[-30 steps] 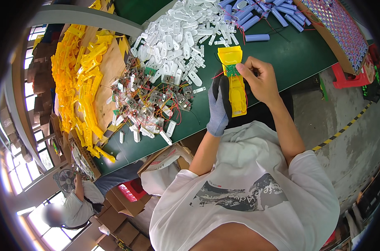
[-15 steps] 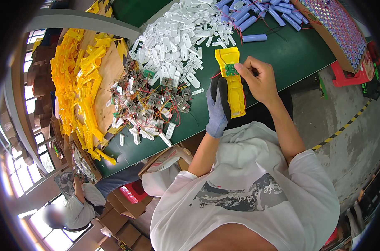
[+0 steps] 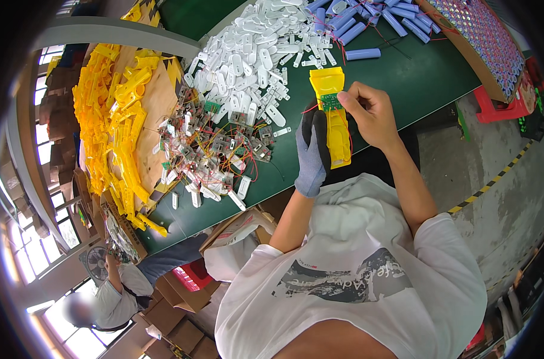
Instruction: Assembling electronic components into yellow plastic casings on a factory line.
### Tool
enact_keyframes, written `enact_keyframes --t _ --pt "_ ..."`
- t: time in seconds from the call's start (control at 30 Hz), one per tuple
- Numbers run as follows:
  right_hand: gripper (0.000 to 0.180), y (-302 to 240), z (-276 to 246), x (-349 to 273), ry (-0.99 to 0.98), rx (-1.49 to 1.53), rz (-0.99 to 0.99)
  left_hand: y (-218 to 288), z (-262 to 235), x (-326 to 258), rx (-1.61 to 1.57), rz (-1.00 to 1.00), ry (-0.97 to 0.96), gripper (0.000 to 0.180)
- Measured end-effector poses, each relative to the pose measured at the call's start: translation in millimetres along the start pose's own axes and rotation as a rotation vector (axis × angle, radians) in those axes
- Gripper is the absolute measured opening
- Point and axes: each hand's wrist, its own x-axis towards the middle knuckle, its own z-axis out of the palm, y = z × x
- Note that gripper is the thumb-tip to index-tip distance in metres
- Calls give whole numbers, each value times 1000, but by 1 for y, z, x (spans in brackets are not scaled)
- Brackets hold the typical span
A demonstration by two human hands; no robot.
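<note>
A long yellow plastic housing (image 3: 339, 134) is held just off the near edge of the green table. My left hand (image 3: 312, 152), in a grey and black glove, is closed around its left side. A small green circuit board (image 3: 330, 102) lies in the upper part of the housing, with a red wire running out to the left. My bare right hand (image 3: 370, 113) is at the housing's right side, its thumb against the board's right edge and its other fingers curled. What those fingers grip, if anything, is hidden.
On the green table (image 3: 430, 78) lie white plastic pieces (image 3: 248, 66), wired assemblies with small boards (image 3: 215, 149) and blue cylindrical cells (image 3: 363, 54). Yellow housings (image 3: 113, 119) heap at the left. A cardboard box of cells (image 3: 478, 42) stands far right. Another person (image 3: 113, 299) sits lower left.
The yellow housing and board have shifted very slightly, with the housing's upper end moving a little right. Both hands keep nearly the same pose.
</note>
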Motion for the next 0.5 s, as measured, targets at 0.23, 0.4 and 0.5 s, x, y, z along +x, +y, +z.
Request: enact_keyframes --t 0.23,0.4,0.5 --pt "32 3 3 1 40 -84 -9 -2 1 0 -9 52 26 31" --pt "32 1 3 0 56 -155 -34 2 3 -1 -34 35 2 29" --pt "32 0 3 0 65 -166 -43 1 2 0 -10 34 20 28"
